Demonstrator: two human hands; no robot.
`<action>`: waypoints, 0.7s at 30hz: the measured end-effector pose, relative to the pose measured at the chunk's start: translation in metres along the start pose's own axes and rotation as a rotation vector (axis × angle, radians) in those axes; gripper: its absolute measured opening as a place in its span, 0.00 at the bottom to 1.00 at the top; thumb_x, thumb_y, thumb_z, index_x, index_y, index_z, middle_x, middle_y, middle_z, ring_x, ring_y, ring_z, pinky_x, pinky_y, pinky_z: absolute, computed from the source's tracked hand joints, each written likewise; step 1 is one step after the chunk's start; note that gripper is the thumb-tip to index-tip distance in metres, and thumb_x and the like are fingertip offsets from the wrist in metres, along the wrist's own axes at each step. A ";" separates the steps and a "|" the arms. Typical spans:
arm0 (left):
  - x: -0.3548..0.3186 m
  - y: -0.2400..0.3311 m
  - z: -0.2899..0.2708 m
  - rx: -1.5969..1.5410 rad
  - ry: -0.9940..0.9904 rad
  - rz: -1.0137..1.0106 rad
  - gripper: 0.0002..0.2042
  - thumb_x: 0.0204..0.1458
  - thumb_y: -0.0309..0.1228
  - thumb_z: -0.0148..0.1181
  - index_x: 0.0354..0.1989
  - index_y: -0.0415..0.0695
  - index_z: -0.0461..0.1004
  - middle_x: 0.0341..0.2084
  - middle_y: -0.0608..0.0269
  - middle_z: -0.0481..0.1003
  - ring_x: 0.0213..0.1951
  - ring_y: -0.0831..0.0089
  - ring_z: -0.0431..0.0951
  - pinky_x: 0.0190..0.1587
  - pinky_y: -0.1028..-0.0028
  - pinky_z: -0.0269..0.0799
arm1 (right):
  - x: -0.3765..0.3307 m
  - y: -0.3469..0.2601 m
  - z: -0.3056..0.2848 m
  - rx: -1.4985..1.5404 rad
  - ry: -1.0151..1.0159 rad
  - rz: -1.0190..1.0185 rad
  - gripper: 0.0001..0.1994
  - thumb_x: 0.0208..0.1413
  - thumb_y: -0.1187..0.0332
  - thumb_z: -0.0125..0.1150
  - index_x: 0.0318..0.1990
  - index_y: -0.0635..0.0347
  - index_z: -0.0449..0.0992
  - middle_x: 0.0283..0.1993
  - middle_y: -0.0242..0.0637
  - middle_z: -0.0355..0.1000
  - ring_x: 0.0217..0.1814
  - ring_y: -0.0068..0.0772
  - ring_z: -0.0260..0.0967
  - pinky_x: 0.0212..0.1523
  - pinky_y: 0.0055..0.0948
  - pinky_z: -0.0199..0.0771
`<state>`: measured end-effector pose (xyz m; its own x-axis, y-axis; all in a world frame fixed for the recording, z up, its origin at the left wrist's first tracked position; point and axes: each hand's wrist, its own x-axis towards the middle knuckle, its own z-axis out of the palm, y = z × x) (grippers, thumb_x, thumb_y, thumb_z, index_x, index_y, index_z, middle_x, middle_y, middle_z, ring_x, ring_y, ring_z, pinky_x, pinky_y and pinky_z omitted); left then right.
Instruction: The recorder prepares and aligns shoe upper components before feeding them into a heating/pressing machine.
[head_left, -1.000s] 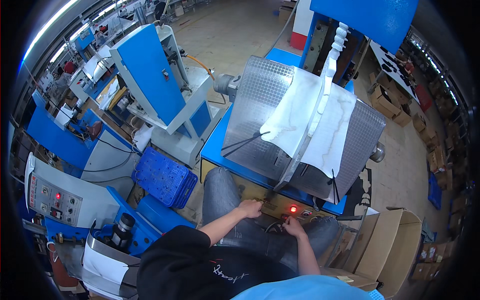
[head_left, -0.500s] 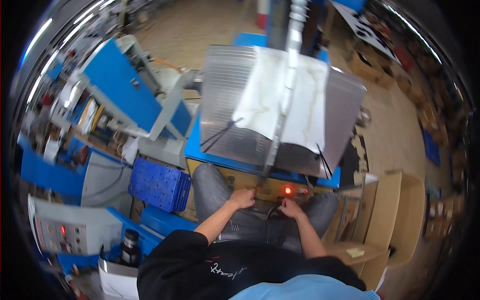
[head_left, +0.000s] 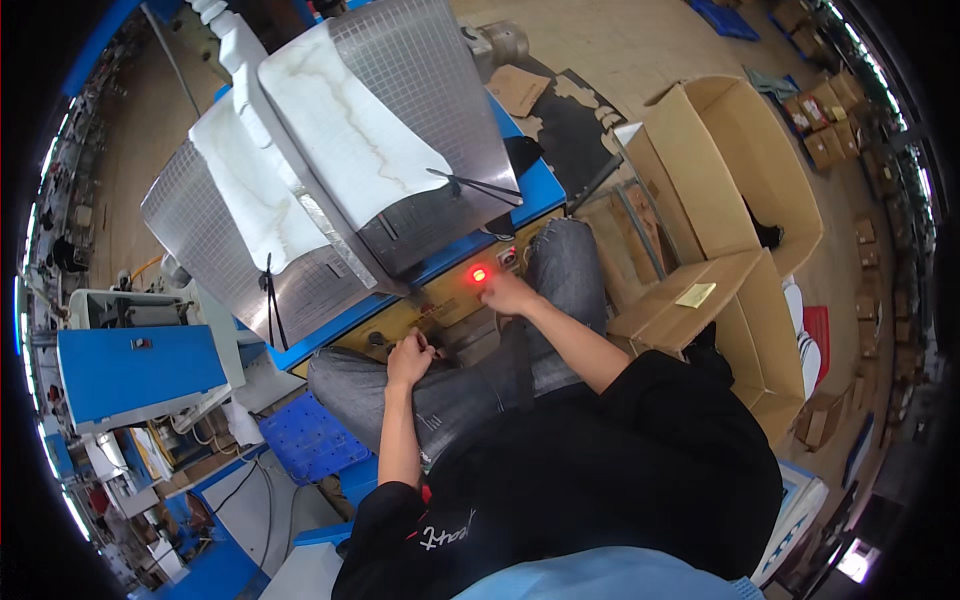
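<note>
At the yellow front panel point(head_left: 455, 292) of a machine, my left hand point(head_left: 408, 360) is curled, thumb against fingers, beside a dark blurred part. What it holds, if anything, is too small to make out. My right hand point(head_left: 508, 293), also with bent fingers, is just below a glowing red light point(head_left: 479, 274); its fingertips are partly hidden, so contact is unclear. Above the panel, two white cloth pieces point(head_left: 345, 120) drape over gridded metal plates point(head_left: 420, 60). A whitish upright bar point(head_left: 300, 190) stands between them. Black cords point(head_left: 475, 185) lie at the cloth's lower corners.
An open cardboard box point(head_left: 700, 180) stands to my right with a yellow note point(head_left: 696, 295) on a flap. Blue plastic crates point(head_left: 312, 435) and a blue machine cabinet point(head_left: 145, 370) are on my left. My knees are close under the panel.
The view has turned to the right, so the plates now appear at upper left and the box nearer. My right hand has come up closer to the red light.
</note>
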<state>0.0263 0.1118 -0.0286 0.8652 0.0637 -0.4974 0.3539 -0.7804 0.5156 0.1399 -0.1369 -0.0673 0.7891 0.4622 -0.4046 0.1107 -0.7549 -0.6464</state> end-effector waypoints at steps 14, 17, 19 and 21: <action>0.001 -0.002 0.002 0.040 -0.028 -0.035 0.10 0.45 0.34 0.59 0.33 0.43 0.70 0.30 0.50 0.76 0.38 0.51 0.77 0.41 0.58 0.71 | 0.016 -0.013 -0.063 -0.024 0.870 0.026 0.20 0.48 0.64 0.66 0.43 0.68 0.66 0.45 0.51 0.63 0.42 0.54 0.67 0.40 0.43 0.69; 0.001 -0.005 0.004 0.039 -0.023 -0.043 0.10 0.45 0.34 0.60 0.33 0.43 0.71 0.30 0.50 0.76 0.38 0.52 0.77 0.41 0.58 0.71 | 0.017 -0.016 -0.061 0.050 0.755 0.085 0.24 0.48 0.62 0.66 0.47 0.67 0.65 0.46 0.53 0.63 0.47 0.57 0.66 0.46 0.45 0.70; 0.000 -0.005 0.003 0.038 -0.026 -0.047 0.10 0.45 0.34 0.59 0.33 0.43 0.71 0.29 0.50 0.76 0.38 0.52 0.77 0.41 0.58 0.71 | 0.018 -0.016 -0.062 0.106 0.736 0.100 0.24 0.48 0.61 0.66 0.47 0.67 0.65 0.47 0.52 0.63 0.48 0.56 0.67 0.46 0.45 0.70; -0.001 -0.004 0.003 0.037 -0.030 -0.050 0.10 0.45 0.34 0.59 0.33 0.43 0.71 0.29 0.50 0.76 0.38 0.52 0.77 0.41 0.58 0.71 | 0.020 -0.012 -0.062 0.161 0.717 0.119 0.24 0.48 0.60 0.66 0.47 0.67 0.66 0.47 0.51 0.63 0.49 0.55 0.67 0.47 0.45 0.70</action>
<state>0.0234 0.1131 -0.0321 0.8355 0.0846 -0.5429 0.3823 -0.7992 0.4638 0.1918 -0.1478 -0.0278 0.9970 -0.0768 0.0080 -0.0463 -0.6775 -0.7340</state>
